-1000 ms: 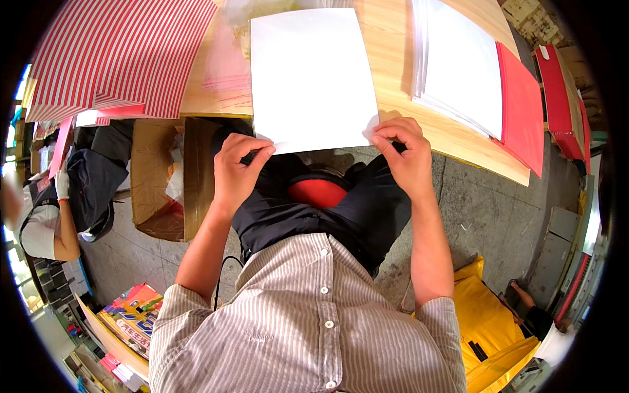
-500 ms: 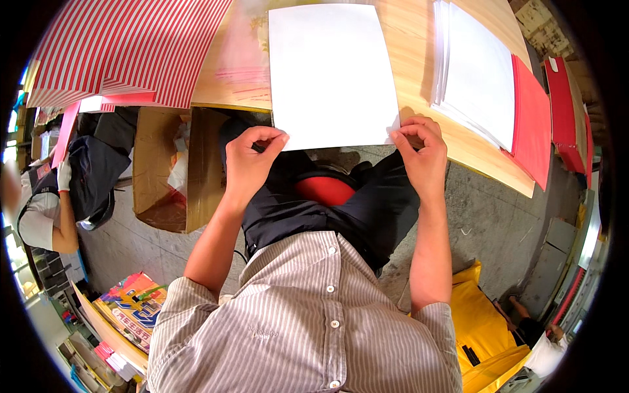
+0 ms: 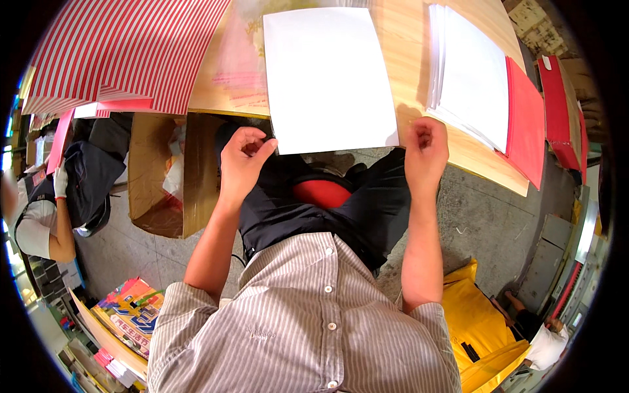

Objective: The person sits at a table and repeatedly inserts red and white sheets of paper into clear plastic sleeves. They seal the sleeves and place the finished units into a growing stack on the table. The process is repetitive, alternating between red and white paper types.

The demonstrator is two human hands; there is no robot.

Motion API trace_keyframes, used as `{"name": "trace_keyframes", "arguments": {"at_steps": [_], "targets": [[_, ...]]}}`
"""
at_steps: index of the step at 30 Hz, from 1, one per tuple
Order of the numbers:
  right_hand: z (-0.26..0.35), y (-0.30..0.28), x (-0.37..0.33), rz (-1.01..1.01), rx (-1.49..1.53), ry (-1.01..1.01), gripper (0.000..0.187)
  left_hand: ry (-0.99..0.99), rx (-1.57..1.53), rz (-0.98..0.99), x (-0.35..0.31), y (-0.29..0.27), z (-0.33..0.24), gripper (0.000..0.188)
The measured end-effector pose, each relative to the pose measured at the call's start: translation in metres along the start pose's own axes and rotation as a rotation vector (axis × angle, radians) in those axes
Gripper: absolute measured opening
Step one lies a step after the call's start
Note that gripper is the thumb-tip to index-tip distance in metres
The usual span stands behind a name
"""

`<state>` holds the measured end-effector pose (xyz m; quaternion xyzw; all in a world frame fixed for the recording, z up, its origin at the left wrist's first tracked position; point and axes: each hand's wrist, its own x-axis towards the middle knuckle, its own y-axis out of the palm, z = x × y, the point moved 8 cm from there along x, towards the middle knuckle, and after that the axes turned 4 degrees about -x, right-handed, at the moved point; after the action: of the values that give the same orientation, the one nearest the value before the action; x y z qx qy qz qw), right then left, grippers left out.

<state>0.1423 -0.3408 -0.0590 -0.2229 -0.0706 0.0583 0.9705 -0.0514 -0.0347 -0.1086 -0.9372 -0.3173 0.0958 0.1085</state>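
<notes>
White sheet of paper (image 3: 327, 75) lies flat on the wooden desk (image 3: 409, 46), its near edge hanging just past the desk's front edge, above the person's lap. Both hands sit at that near edge, one at each corner.

Left hand (image 3: 242, 160): fingers curled in loosely beside the sheet's near left corner, fingertips together, touching or all but touching the corner. Cannot tell whether it actually pinches the paper. Right hand (image 3: 424, 149): fingers folded into a loose fist just off the near right corner, apparently apart from the sheet, clamped on nothing I can see.

Around it: stack of white sheets (image 3: 468, 72) to the right on the desk, resting on a red sheet (image 3: 524, 124) that sticks out beyond it. Red-and-white striped paper (image 3: 124, 52) spreads over the desk's left part. A cardboard box (image 3: 160, 173) stands on the floor below the desk edge, left of the person's knees. Another person's gloved hand (image 3: 60, 180) shows at far left, well apart. Yellow bag (image 3: 481, 321) on the floor by the person's right side.

Judgement: the single sheet looks squared up and ready, with the hands placed to take its near corners; this seems the start of a fold or lift. The next move calls for a sure pinch on both corners at once, kept level so the sheet does not skew or slide off the desk.
</notes>
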Motion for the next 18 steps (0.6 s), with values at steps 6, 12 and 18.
{"name": "trace_keyframes", "arguments": {"at_steps": [6,12,18], "targets": [[0.083,0.046,-0.075,0.153,-0.318,-0.832,0.047,-0.279,-0.580,0.238,-0.016,0.031,0.014,0.039],[0.075,0.072,-0.076,0.235,-0.452,-0.805,0.038,-0.352,-0.556,0.243,-0.016,0.050,-0.001,0.034],[0.044,0.017,-0.047,0.036,-0.520,-0.683,0.035,-0.362,-0.649,0.233,-0.015,0.050,0.004,0.031]]}}
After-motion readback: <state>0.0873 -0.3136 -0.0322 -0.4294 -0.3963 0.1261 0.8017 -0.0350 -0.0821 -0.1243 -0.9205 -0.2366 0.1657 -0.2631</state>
